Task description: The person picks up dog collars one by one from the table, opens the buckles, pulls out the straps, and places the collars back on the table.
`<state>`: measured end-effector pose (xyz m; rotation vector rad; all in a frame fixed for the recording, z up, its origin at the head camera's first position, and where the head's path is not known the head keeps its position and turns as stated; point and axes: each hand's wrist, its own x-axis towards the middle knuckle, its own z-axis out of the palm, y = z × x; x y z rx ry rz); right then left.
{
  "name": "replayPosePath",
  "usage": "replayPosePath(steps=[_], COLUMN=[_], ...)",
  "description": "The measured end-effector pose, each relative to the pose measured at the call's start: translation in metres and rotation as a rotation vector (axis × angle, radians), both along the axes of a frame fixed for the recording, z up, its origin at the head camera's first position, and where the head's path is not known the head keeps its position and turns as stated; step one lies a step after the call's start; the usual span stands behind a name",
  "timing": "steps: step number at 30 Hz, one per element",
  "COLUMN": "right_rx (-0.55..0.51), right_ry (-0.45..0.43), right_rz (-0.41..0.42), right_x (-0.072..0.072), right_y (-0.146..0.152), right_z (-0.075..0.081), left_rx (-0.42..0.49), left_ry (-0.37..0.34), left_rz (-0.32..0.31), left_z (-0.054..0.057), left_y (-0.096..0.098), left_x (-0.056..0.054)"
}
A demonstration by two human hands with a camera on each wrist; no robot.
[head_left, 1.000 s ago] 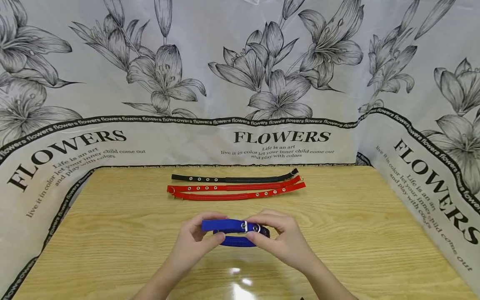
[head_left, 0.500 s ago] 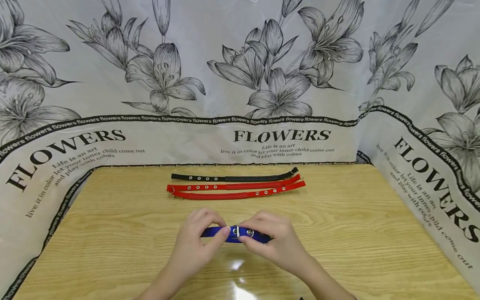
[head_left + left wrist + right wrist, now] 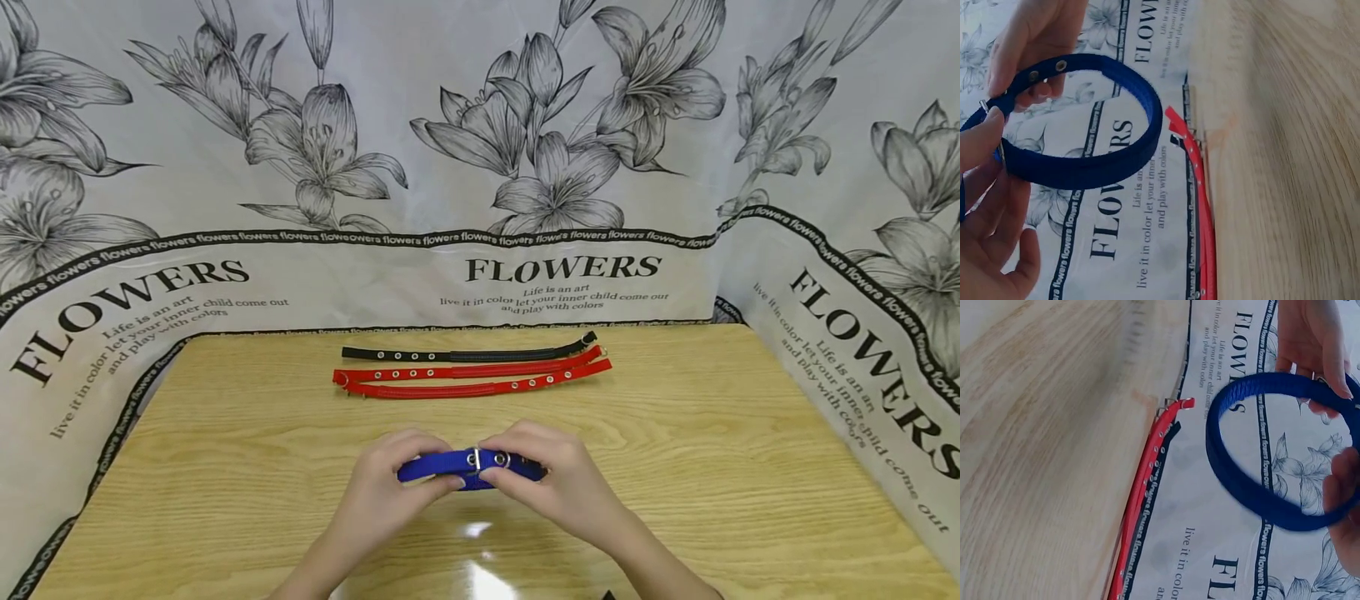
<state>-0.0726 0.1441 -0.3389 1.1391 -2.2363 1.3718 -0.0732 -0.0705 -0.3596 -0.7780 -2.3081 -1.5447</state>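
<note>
A blue pet collar (image 3: 435, 465), closed into a loop, is held in both hands above the front half of the table. Its metal buckle (image 3: 476, 460) faces up between the hands, with a metal eyelet to its left and a ring to its right. My left hand (image 3: 386, 479) grips the strap left of the buckle, thumb below the upper band. Thumb and fingers of my right hand (image 3: 555, 467) pinch the collar just right of the buckle. In the left wrist view the loop (image 3: 1085, 172) hangs round and open, with more eyelets on its strap.
Two red collars (image 3: 450, 390) and a black collar (image 3: 502, 357) lie stretched side by side near the back edge of the wooden table (image 3: 225, 467). Behind them rises a white floral cloth (image 3: 375, 283), which also lines both sides.
The collar's free end, which stuck out past my left fingers, no longer shows there. The buckle has shifted slightly left, and my left thumb has slid from the strap's top to beneath it.
</note>
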Motion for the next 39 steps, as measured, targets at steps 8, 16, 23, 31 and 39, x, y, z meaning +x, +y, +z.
replayPosePath(steps=[8, 16, 23, 31, 39], right_rx=[0.071, -0.039, -0.085, -0.128, -0.177], right_ry=[-0.175, -0.283, -0.457, -0.491, -0.488], right_rz=[-0.130, -0.107, -0.108, -0.191, -0.141], right_x=[0.004, 0.008, 0.006, 0.006, 0.004], right_y=[0.010, 0.009, 0.008, 0.008, 0.006], right_z=[0.006, 0.010, 0.008, 0.009, 0.008], left_rx=[0.088, 0.328, 0.489, 0.540, 0.539], left_ry=[0.086, -0.288, -0.598, -0.689, -0.659], left_rz=[-0.014, -0.199, -0.248, -0.136, -0.156], left_z=[-0.002, -0.011, -0.013, 0.000, 0.000], left_y=[-0.006, -0.011, -0.002, 0.008, 0.011], left_x=[0.002, 0.003, 0.003, 0.003, 0.005])
